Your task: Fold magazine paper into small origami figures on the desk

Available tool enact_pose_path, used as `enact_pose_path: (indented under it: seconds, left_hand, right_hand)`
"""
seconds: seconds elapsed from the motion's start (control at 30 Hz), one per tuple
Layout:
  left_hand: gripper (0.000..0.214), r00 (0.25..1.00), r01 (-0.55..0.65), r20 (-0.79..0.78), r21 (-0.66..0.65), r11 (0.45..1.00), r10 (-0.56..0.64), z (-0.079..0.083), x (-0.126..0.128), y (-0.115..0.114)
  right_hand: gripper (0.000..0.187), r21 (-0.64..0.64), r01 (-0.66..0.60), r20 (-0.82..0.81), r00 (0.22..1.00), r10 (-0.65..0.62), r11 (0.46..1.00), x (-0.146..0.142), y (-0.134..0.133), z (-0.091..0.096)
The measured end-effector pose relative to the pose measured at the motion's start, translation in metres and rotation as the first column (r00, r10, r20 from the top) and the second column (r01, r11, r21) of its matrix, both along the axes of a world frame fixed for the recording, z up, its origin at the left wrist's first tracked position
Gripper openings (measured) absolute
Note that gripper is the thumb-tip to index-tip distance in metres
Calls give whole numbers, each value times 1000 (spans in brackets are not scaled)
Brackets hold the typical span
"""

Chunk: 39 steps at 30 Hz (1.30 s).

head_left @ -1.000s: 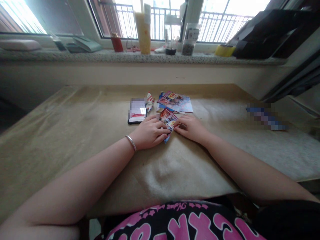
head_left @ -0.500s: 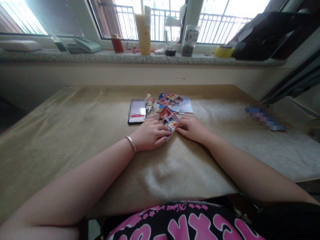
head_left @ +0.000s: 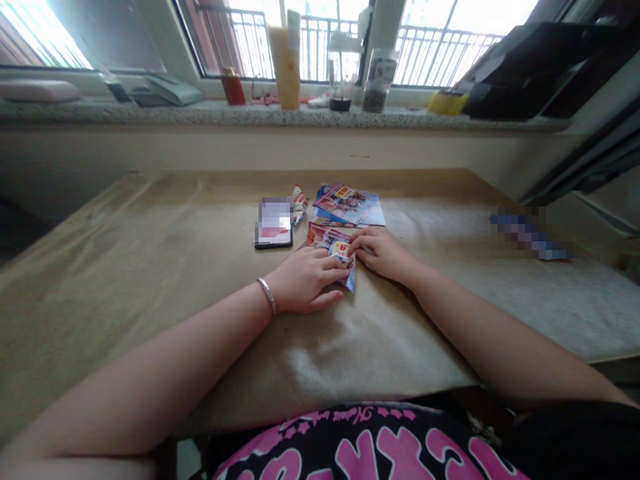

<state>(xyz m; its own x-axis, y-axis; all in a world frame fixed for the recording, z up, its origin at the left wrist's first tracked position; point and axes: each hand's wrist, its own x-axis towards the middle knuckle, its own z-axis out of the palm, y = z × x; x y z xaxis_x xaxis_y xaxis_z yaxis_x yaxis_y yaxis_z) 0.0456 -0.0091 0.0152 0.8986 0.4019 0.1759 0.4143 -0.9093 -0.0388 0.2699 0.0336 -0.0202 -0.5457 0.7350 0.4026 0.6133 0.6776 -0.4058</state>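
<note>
Bright windows point(head_left: 460, 27) (railing point(head_left: 425, 57) outside) above speckled stone sill point(head_left: 280, 119).

single head-worn view, facing forward and down, shirt point(head_left: 370, 450) closest at the bottom, left hand point(head_left: 311, 280) and right hand point(head_left: 383, 252) mid-frame, tabletop point(head_left: 190, 233) spread wide around them, windowsill point(head_left: 200, 115) and window point(head_left: 450, 50) farther off above, dim right edge perhaps showing a curtain point(head_left: 595, 163)
</note>
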Motion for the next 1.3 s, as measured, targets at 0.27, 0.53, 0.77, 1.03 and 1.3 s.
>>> enact_pose_path:
  seconds: [0.27,0.53,0.77,1.03,1.3]
  left_hand:
    - [41,998,-39,53,1,999,39,-5,1,2]
    - [35,993,-21,111,-48,999,26,-8,0,6]
    - [32,992,-17,122,-57,998,24,-8,0,7]
    - [32,993,-21,115,-61,998,28,-7,0,7]
    - [31,991,-34,127,-40,999,39,-7,0,7]
  right_hand:
    - [13,-64,-109,-58,993,106,992,8,0,1]
    - [8,-87,-41,-88,996,34,995,1,0,-1]
    - [8,-27,-23,-132,991,20,999,-5,-4,-4]
    - [10,-48,166,-97,981,-170,985,-10,-5,-5]
    - [13,-155,260,-66,960,-272,953,-7,-3,2]
